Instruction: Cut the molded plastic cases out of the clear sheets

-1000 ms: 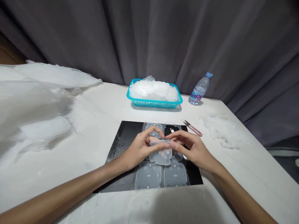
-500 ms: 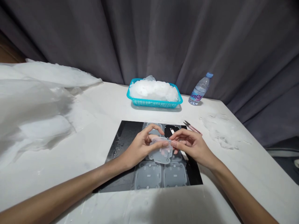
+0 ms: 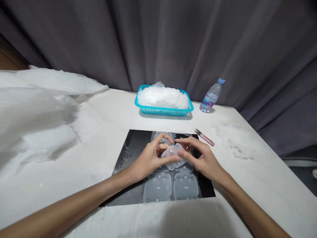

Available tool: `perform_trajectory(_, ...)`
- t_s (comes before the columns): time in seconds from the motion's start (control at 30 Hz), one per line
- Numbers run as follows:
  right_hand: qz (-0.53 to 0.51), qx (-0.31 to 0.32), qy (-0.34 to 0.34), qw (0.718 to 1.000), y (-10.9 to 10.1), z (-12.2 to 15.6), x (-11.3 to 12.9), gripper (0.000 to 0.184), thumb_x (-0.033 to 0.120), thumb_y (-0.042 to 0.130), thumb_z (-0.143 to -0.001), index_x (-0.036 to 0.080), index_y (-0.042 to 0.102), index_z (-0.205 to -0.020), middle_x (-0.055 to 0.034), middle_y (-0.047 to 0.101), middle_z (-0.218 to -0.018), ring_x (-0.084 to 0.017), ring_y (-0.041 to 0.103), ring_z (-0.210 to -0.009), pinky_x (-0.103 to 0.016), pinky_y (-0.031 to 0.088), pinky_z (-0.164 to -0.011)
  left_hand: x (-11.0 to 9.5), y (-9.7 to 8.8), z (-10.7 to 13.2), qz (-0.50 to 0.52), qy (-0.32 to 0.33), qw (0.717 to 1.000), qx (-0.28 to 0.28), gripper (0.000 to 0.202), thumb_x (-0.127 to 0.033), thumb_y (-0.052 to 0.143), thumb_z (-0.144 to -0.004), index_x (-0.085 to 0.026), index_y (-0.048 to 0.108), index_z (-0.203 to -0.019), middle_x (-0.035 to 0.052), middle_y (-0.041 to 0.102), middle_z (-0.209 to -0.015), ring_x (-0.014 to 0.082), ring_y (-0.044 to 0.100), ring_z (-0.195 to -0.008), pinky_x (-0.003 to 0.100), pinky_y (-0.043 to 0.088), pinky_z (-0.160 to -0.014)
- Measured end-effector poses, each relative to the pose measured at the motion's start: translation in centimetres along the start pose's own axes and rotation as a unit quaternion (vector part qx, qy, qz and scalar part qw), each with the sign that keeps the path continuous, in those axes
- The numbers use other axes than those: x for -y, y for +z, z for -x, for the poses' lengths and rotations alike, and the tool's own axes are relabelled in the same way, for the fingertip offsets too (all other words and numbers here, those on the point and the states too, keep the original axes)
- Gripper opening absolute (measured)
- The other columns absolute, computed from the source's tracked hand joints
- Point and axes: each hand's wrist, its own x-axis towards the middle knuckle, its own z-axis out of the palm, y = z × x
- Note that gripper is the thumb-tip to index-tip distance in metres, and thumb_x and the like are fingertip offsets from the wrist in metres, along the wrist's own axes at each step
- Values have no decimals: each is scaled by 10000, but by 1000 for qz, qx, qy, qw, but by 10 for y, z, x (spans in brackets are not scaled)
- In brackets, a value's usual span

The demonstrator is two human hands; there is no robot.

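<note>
Over the black mat (image 3: 130, 148), my left hand (image 3: 155, 152) pinches a thin translucent plastic piece (image 3: 173, 151) with a wavy edge and small round dots. The piece is tilted up towards its right side. My right hand (image 3: 200, 152) has its thumb and curled fingers about the right edge of the same piece; the thumb overlaps it. Beneath lie more translucent plastic pieces of that shape, among them a front left plastic piece (image 3: 158, 189) and a front right plastic piece (image 3: 186, 187). Those farther back are partly hidden by my hands.
Pink-handled thread snips (image 3: 206, 138) lie by the mat's back right corner. Farther back stand a blue basket (image 3: 164, 111) heaped with white translucent pieces and a water bottle (image 3: 211, 97). Clear scraps (image 3: 235, 140) lie right, white plastic sheeting (image 3: 47, 109) left. A grey curtain (image 3: 158, 39) hangs behind.
The plastic piece has turned and tilted between my hands. My right fingers have shifted along it, and the snips show more fully now. The camera view has moved slightly.
</note>
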Motion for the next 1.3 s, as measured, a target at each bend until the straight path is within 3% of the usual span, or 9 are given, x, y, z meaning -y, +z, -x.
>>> perform_trajectory(0.1,-15,-14,-5,1000,5,0,1,189,315,694,-980,276,752,-1156,-23,751,-1034,-173,669,-883,-309,533,-812,-6,1,1,-24,-2,1000,-6,373,-398,821,-865,-206,554,-1041,-35,690,-786,122,565,-691,234,402,-652)
perform_trajectory(0.27,-31,-36,-3,999,-4,-2,6,58,277,701,-969,230,729,-990,-13,757,-953,-157,702,-845,-281,557,-795,-10,0,3,-84,36,995,-48,198,-378,718,-955,-180,709,-955,-8,704,-891,142,642,-839,237,468,-753)
perform_trajectory(0.6,20,-16,-74,997,-17,4,21,33,202,696,-979,231,708,-989,-14,727,-966,-149,662,-862,-275,545,-774,-7,-1,11,-142,137,979,-60,88,-281,685,-998,-217,746,-998,-18,793,-931,123,739,-857,194,539,-781)
perform_trajectory(0.83,63,-11,-132,989,-23,3,25,66,173,681,-989,230,689,-1020,-27,718,-964,-164,633,-854,-312,521,-775,0,-5,14,-151,214,964,-39,149,-206,612,-1038,-246,740,-1102,7,788,-1044,133,753,-932,221,572,-858)
perform_trajectory(0.93,80,0,-140,987,-21,4,25,63,164,670,-989,220,676,-1019,-34,706,-963,-170,624,-859,-319,513,-790,-2,-4,13,-168,220,960,-48,124,-185,646,-1016,-240,737,-1080,-2,785,-1031,128,742,-930,210,557,-858)
perform_trajectory(1.1,52,25,-112,992,-11,5,23,180,210,676,-996,232,680,-1174,-36,701,-1013,-166,639,-864,-301,521,-785,-7,0,12,-204,197,958,-49,78,-205,701,-983,-225,752,-1038,-14,771,-952,114,704,-855,192,509,-801)
perform_trajectory(1.3,52,19,-54,997,-24,2,23,54,233,670,-997,230,722,-985,-9,713,-895,-155,645,-797,-287,519,-758,-9,0,11,-208,179,957,-91,73,-258,723,-971,-195,754,-953,-7,732,-852,120,638,-759,217,469,-723)
